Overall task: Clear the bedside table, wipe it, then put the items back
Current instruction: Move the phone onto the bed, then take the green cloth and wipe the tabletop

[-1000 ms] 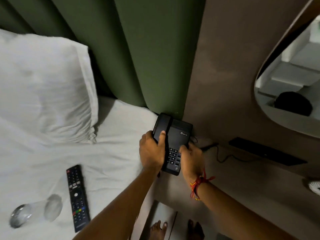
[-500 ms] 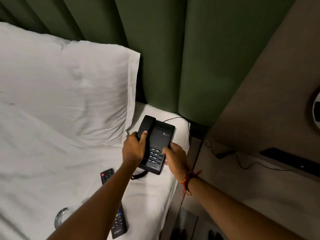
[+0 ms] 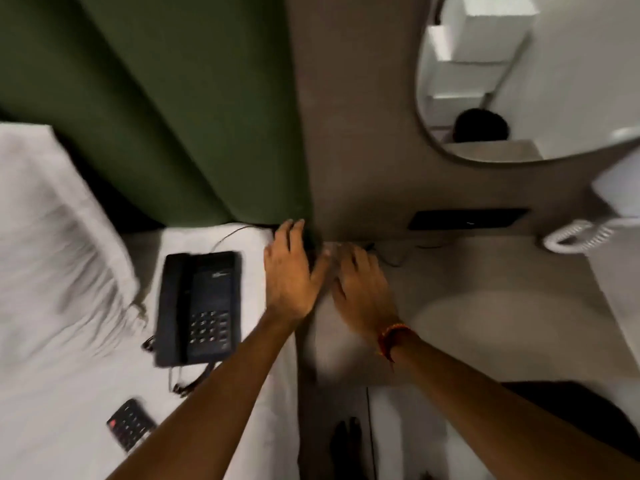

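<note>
the black desk telephone (image 3: 197, 306) is laid flat on the white bed sheet (image 3: 69, 393), beside the pillow (image 3: 52, 237), with its thin cord (image 3: 228, 233) trailing toward the bedside table (image 3: 485, 323). it is judged rigid, light and best held by both long sides. no containers are seen. the left hand (image 3: 291, 271) and right hand (image 3: 360, 289) are spread and empty over the table's back corner.

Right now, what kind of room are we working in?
Most likely a hotel bedroom. A bed with white sheet and pillow, a black corded desk phone lying on the bed, and a wall mirror above the bedside table suggest it.
</note>
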